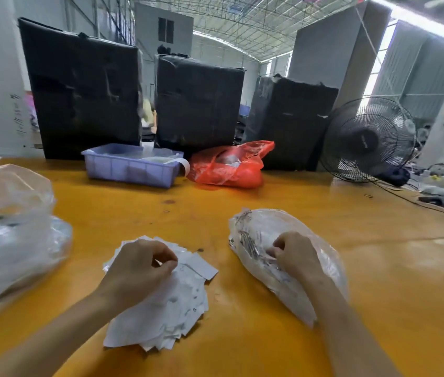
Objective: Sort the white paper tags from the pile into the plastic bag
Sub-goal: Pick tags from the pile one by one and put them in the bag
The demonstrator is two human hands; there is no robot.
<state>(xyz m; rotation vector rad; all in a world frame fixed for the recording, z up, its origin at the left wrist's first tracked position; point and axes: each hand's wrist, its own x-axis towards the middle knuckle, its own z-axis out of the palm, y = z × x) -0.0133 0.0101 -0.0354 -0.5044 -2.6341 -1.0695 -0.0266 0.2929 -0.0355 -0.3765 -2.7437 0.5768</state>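
Observation:
A loose pile of white paper tags (177, 303) lies on the yellow table (242, 349) in front of me. My left hand (139, 270) rests on the pile's far part, its fingers curled and pinching tags. To the right lies a clear plastic bag (264, 227) with white tags inside. My right hand (294, 254) sits on the bag's top, fingertips pinching the plastic or a tag at the opening; which one I cannot tell.
A large clear plastic bag (11, 240) bulges at the left edge. At the back stand a lilac plastic bin (131, 167), a red plastic bag (229, 167), three black wrapped boxes (85, 91) and a black fan (367, 140) with its cord.

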